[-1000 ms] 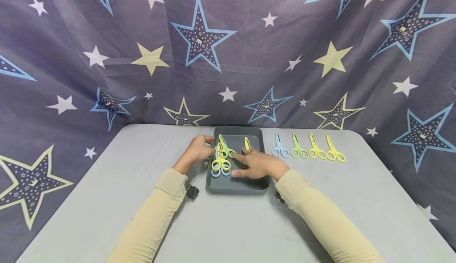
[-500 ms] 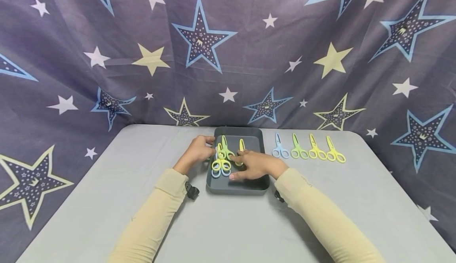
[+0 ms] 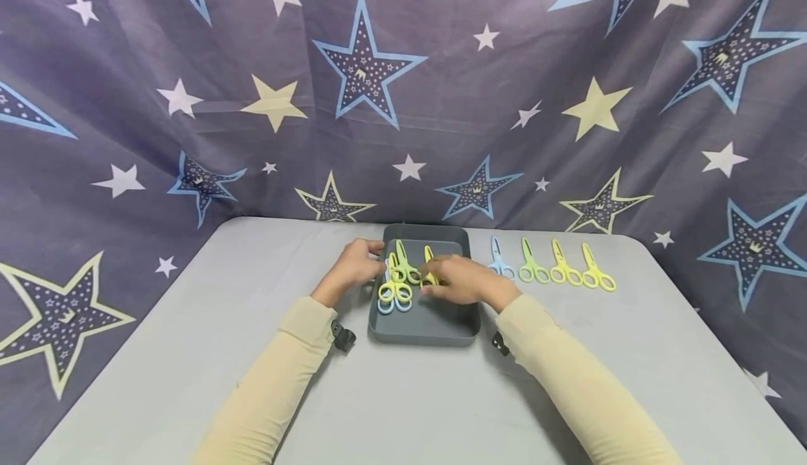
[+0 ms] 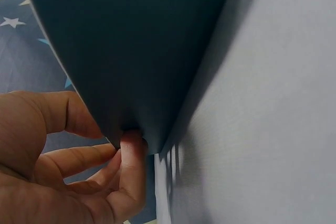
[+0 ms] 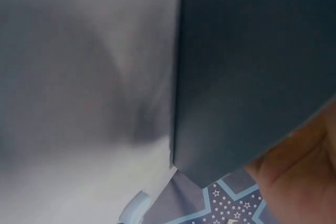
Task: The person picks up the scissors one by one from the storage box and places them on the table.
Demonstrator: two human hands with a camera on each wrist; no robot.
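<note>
Together: scissors [image 3: 394,283] inside grey tray [image 3: 424,339].

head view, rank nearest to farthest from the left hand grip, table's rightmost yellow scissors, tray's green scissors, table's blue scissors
From the left hand grip:
1. Green scissors, inside the tray.
2. Blue scissors, right of that tray.
3. Rightmost yellow scissors, further to the right.

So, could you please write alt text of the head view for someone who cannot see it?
A person's left hand grips a gray tray while the right hand partly covers yellow scissors inside, beside an overlapping trio: green, yellow and blue. Right of the tray, a row of four scissors, blue, green and two yellow, lies on a pale table.
</note>
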